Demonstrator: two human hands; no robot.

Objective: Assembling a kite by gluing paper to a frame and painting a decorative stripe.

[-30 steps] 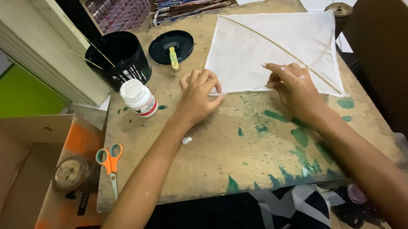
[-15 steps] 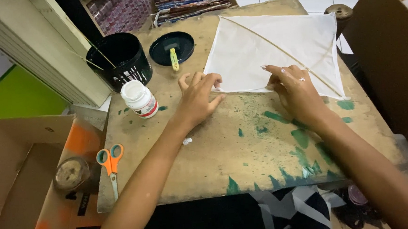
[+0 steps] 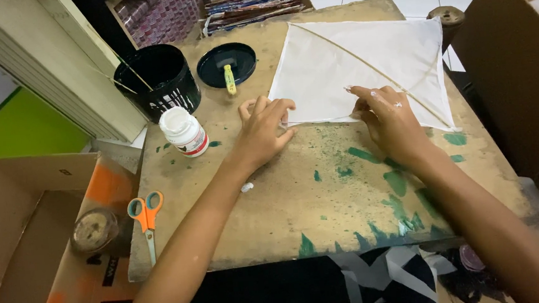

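Both forearms are bare with no sleeves, and the hands wear no gloves, rings or watch.

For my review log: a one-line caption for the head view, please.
Left hand and right hand press the near edge of a white paper kite on a paint-stained table.

Matt white paper sheet [image 3: 352, 70] lies on rough, paint-stained wooden table [image 3: 298, 206].

Light: bright, even, from overhead.
Shadows: soft, short beneath both forearms.
Glare: mild on the white paper sheet [image 3: 365, 69].
Focus: sharp centre.
Edges: wide-angle bending at corners.
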